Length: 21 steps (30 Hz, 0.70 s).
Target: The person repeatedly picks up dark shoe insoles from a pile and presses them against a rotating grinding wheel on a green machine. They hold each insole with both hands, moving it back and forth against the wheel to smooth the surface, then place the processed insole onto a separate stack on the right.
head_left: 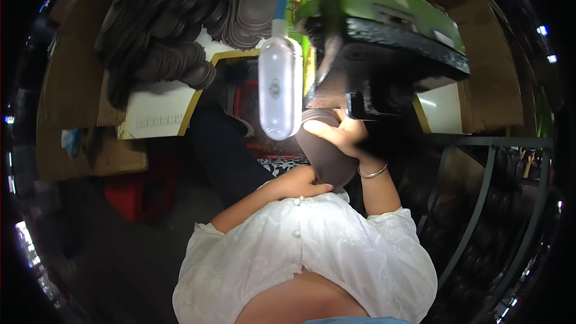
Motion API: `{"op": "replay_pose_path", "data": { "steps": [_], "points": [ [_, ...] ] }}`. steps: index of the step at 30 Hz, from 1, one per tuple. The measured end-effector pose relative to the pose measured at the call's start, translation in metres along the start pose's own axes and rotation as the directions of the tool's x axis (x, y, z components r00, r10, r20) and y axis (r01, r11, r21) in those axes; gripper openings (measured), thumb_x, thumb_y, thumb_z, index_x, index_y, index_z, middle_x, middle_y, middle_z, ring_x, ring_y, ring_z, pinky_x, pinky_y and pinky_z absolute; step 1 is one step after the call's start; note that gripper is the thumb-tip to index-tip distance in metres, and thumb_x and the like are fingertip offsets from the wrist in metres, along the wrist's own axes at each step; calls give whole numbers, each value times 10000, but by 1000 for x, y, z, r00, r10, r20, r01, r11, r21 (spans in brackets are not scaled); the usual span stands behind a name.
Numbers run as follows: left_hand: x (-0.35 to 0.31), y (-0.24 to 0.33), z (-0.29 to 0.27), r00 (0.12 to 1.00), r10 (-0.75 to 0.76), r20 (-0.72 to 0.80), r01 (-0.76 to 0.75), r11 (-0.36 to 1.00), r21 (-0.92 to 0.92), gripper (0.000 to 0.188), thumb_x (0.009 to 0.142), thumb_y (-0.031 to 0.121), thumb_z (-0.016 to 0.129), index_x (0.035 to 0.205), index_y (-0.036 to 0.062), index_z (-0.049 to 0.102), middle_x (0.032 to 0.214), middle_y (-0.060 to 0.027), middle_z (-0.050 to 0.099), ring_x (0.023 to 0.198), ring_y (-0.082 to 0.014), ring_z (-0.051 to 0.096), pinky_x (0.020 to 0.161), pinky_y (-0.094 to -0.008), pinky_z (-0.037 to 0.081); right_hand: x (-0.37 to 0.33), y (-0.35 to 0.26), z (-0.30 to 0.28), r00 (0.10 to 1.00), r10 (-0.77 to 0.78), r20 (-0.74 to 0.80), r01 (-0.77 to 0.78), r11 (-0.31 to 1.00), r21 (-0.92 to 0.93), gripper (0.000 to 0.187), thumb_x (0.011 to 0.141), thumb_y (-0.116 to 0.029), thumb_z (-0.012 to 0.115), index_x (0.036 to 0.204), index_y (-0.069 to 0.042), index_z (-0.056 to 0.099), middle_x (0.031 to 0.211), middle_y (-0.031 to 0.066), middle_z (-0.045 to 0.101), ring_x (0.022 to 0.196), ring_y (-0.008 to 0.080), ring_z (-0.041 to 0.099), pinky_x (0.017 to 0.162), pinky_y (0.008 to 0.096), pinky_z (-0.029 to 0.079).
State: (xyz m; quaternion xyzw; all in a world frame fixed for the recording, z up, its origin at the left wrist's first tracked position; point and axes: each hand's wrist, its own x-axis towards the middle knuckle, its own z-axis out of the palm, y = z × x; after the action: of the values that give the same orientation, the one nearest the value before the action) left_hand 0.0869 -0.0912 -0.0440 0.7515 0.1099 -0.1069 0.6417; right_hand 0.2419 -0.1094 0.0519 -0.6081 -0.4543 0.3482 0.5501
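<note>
A dark grey-brown shoe sole (327,159) is held at a slant close to my body, its far end up by the machine. My right hand (348,136) grips that far end, thumb lying across the upper face; a metal bangle circles the wrist. Around the near end of the sole, my left hand (300,183) is closed, and some of its fingers are hidden. The green sewing-type machine (384,18) with a black lower part hangs just beyond and above my right hand. A white tube-shaped lamp (280,90) lights the sole from the left.
Many stacked grey soles (180,24) fill the far left of the white worktop (159,111). Cardboard (78,78) walls the left side. A red plastic stool (135,195) stands low at left. Green metal rails (480,204) of a rack rise at right.
</note>
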Motion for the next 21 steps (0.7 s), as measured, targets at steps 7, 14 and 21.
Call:
{"op": "replay_pose_path", "data": {
  "steps": [7,14,21],
  "points": [
    [5,13,-15,965,-129,-227,172,968,181,405,781,304,617,1050,5,563,869,-126,642,790,-216,635,713,-312,480,16,-26,-73,874,-373,-311,114,780,-615,245,766,-157,616,984,-46,612,966,146,619,858,297,614,733,331,476],
    [-15,-12,-48,902,-145,-406,188,980,67,324,801,226,613,1016,-12,572,812,-91,639,700,-132,603,635,-259,477,80,-10,-106,747,-245,-618,181,969,-165,383,855,-155,530,1199,1,464,861,45,603,677,50,538,544,193,454],
    [-60,1,-153,258,460,-850,255,816,519,138,739,114,609,853,39,587,832,-120,598,801,-286,567,722,-359,440,66,100,-69,932,-204,-300,79,922,-380,236,855,-159,529,1012,16,550,786,54,612,695,85,562,593,230,457]
  ]
}}
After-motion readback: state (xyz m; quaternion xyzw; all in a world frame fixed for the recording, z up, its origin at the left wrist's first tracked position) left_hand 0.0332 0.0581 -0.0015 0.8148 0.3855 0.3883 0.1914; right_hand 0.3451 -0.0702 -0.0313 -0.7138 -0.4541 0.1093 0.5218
